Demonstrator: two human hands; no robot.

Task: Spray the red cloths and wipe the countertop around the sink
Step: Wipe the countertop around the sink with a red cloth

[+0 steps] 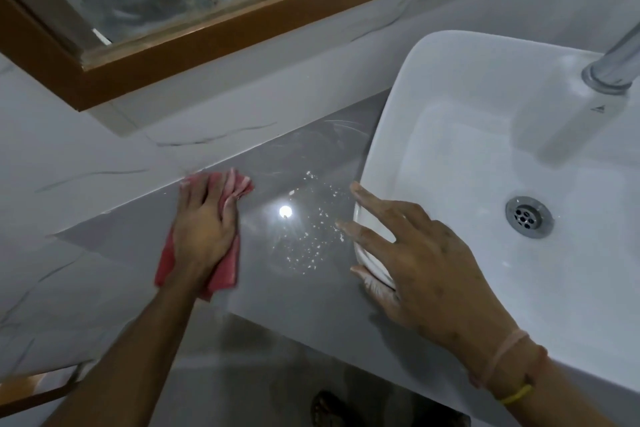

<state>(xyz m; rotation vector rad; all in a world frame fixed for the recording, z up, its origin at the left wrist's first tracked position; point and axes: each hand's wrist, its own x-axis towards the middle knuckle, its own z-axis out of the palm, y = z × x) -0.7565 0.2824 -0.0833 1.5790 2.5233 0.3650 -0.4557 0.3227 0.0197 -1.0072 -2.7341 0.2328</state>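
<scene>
A red cloth (pixel 231 263) lies bunched on the grey countertop (pixel 304 291) near the back wall, left of the white basin. My left hand (pixel 204 225) presses flat on the cloth, its fingers curled over the far end. White droplets and specks (pixel 318 236) glisten on the counter between the cloth and the basin. My right hand (pixel 412 246) hovers with fingers spread over the left rim of the white sink (pixel 485 163), holding nothing. No spray bottle is visible.
A chrome faucet (pixel 613 62) rises at the sink's back right, and a metal drain (pixel 528 217) sits in the basin. A wood-framed mirror (pixel 214 35) hangs above the marble-patterned wall. The counter's front edge runs below my forearms.
</scene>
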